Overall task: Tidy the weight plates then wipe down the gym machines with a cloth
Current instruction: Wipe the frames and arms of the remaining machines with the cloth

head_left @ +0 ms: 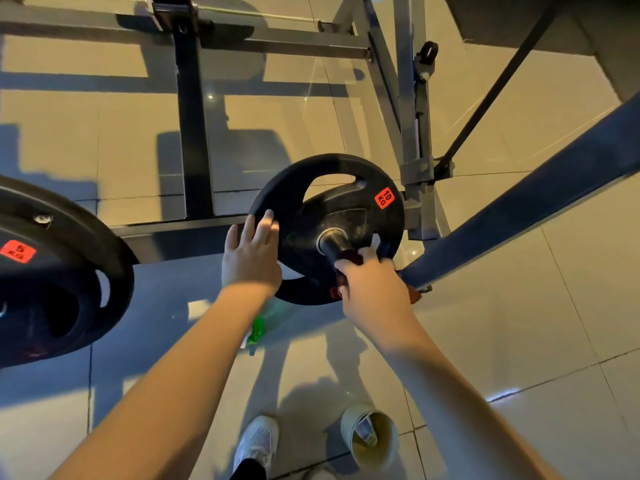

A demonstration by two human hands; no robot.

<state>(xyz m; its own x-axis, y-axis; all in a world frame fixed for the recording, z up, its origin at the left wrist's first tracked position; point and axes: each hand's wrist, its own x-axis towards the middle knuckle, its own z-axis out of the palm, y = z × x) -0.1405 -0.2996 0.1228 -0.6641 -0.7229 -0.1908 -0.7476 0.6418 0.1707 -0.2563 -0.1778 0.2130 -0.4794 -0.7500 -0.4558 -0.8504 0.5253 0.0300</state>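
Both my hands are at the weight plate, threaded on a peg that points back toward me: left hand flat, fingers straight, on its left rim, right hand seemingly curled round the peg's tip, so I judge it slides off toward me.

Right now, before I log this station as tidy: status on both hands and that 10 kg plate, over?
Left hand flat on the rim. Right hand gripping 10 kg plate, plate on its peg. Paper cup on floor by feet.
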